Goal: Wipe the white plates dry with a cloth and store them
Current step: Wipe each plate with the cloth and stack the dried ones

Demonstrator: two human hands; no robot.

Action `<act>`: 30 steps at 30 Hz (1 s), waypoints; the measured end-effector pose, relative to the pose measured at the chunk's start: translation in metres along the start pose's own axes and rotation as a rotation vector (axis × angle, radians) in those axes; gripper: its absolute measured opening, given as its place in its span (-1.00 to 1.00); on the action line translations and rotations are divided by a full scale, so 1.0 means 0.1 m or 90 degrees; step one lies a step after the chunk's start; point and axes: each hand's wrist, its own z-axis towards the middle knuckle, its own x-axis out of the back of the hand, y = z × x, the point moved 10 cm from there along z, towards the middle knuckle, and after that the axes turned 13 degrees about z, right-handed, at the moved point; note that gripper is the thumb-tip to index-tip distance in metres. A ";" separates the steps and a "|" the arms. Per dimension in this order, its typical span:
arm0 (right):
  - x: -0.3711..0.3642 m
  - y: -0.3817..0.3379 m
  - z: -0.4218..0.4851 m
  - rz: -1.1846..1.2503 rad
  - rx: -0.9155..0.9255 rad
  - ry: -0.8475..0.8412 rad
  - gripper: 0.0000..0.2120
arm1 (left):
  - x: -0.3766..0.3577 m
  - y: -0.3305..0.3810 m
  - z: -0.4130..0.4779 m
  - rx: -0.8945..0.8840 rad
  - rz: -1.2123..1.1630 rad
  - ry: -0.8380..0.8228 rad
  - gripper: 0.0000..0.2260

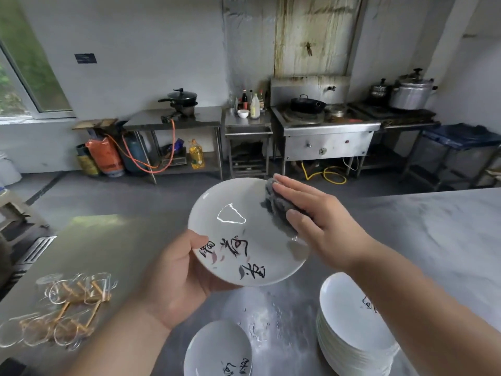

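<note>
Nearest, lone plate (217, 348) beside plate stack (352, 329). Farther, held plate (244, 221) gripped at near rim by left hand (176, 280); grey cloth (279, 207) pressed under flat right hand (322, 226). Likely slippery, breakable.

The plate (238, 210) you hold is glazed white ceramic, smooth and glossy enough to carry a sharp bright reflection, while the cloth (280, 206) on it is grey, matt and coarse-napped. Your table (273, 316) is dull brushed metal beaded with water. The stacked plates (349, 329) show the same slick glaze, and the cups (54, 293) are clear glass among pale wooden bars (63, 312).
</note>
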 end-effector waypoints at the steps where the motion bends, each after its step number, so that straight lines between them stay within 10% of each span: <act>1: -0.04 0.00 0.00 -0.024 -0.016 -0.011 -0.45 | 0.02 -0.01 0.01 -0.014 -0.008 0.018 -0.62; 11: -0.68 0.31 -0.57 -0.219 -0.122 -0.025 -0.05 | -0.04 -0.19 -0.02 -0.101 -0.031 0.040 -0.47; 21: -0.86 0.06 -0.61 0.060 -0.011 0.082 -0.24 | 0.00 -0.16 0.09 -0.112 -0.094 0.094 -0.52; 30: -0.27 0.85 -0.56 0.174 -0.341 0.311 -0.84 | 0.15 -0.38 -0.01 -0.105 -0.061 0.043 -0.40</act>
